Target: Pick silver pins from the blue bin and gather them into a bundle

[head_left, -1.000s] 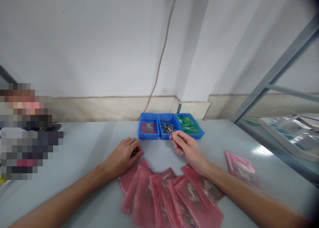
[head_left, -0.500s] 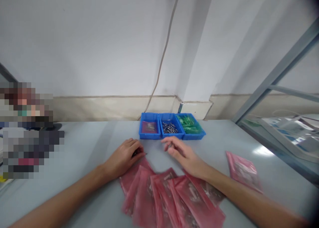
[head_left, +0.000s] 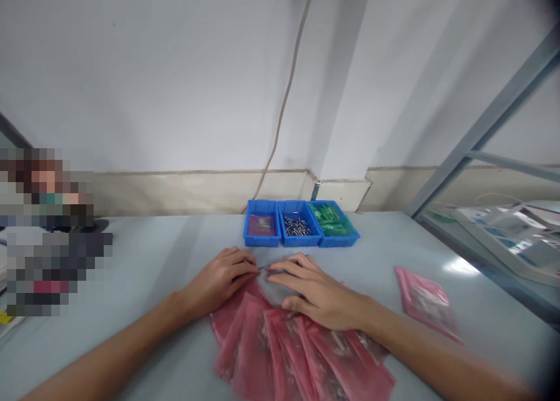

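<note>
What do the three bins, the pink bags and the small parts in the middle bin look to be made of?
Blue bins: likely glossy moulded plastic, by their even colour and crisp rims.
Pink bags: thin, flexible plastic film, see-through and creased.
Small parts: probably shiny metal, by their silvery glints.

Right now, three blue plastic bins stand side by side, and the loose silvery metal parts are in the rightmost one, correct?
Not quite: the head view shows the loose silvery metal parts in the middle bin; the rightmost bin holds green packets. The three blue plastic bins do stand side by side.
</note>
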Action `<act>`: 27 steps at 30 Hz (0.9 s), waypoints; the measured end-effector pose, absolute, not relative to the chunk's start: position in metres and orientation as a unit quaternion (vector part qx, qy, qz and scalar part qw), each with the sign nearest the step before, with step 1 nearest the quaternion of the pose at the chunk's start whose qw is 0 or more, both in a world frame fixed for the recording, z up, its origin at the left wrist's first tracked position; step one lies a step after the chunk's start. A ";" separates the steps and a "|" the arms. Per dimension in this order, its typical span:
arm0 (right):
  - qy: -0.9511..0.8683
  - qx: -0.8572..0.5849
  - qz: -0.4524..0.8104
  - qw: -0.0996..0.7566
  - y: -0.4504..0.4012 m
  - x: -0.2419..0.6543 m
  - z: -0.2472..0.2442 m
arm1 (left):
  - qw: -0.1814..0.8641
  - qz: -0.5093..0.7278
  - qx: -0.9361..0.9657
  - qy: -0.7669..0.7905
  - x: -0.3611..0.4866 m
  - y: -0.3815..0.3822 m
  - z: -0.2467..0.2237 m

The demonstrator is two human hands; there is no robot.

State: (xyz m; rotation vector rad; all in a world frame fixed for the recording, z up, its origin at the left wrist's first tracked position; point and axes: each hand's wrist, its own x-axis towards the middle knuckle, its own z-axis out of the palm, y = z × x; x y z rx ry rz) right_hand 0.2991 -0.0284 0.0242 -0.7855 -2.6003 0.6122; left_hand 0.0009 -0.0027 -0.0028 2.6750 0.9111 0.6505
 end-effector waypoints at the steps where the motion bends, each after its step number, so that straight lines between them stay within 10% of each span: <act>1: -0.919 -0.277 0.218 0.179 -0.028 0.299 0.024 | 0.118 0.219 0.917 0.312 0.001 -0.003 -0.003; 27: -0.917 -0.277 0.233 0.168 -0.031 0.298 0.027 | 0.133 0.255 0.893 0.346 0.000 -0.003 -0.007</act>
